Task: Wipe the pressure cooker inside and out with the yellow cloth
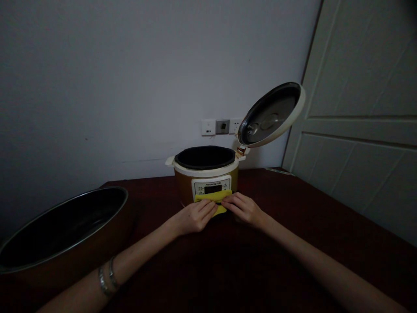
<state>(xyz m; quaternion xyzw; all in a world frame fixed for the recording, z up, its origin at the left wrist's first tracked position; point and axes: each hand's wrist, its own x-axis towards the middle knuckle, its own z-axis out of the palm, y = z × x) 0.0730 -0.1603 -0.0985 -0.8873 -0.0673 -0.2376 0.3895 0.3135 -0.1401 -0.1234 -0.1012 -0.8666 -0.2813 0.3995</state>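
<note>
A yellow cloth (213, 196) is pinched between my two hands, low in front of a pressure cooker (185, 184). My left hand (195, 215) grips its left side, fingers closed. On the right side my right hand (243, 208) has its fingers closed on the same cloth. A dark edge or strip shows on the cloth between my fingertips. The cloth covers the lower part of the cooker's control panel (212, 184); whether it touches the panel I cannot tell. The cooker's round lid (272, 115) stands raised on its hinge at the right, and a dark pot opening faces up.
A large brown pot (97, 243) with a dark inside and metal rim stands at the left, beside my left forearm. Wall sockets (222, 126) sit behind the cooker. The dark red table (293, 208) meets a pale wall and a white door (358, 108) at the right.
</note>
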